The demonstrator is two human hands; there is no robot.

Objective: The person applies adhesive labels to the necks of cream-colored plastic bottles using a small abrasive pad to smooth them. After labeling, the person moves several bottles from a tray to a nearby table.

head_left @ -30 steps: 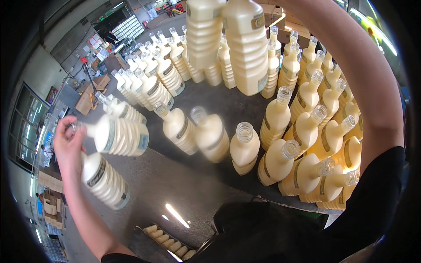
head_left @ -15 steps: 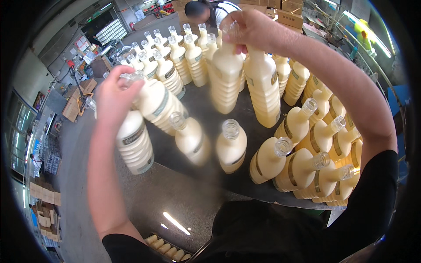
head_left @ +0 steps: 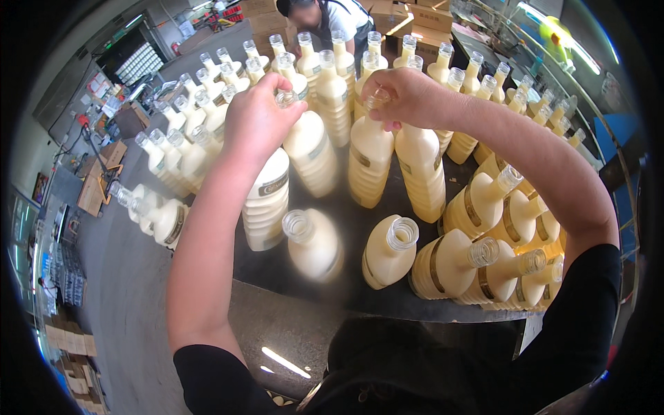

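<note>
My left hand (head_left: 259, 116) is closed around the clear neck of a cream-filled bottle (head_left: 311, 153) with ribbed sides. A second such bottle (head_left: 265, 207) stands right below that hand, its neck hidden behind my palm. My right hand (head_left: 409, 97) pinches the neck of another cream bottle (head_left: 370, 160). Beside it, touching or almost touching, is one more bottle (head_left: 420, 173), whose neck is covered by the same hand. Nearer to me, an uncapped bottle (head_left: 312, 247) and a tilted-looking bottle (head_left: 389, 252) stand on the dark tabletop (head_left: 277, 277).
Rows of similar bottles (head_left: 334, 93) fill the far side. More are packed closely at the right (head_left: 449, 266), and several stand at the left edge (head_left: 166, 220). A person (head_left: 339, 21) bends over the far side, near stacked cardboard boxes (head_left: 429, 28).
My left hand has moved right, toward the middle, bringing the bottle with it. My right hand and its bottles sit slightly lower in the picture. The view has shifted too.
</note>
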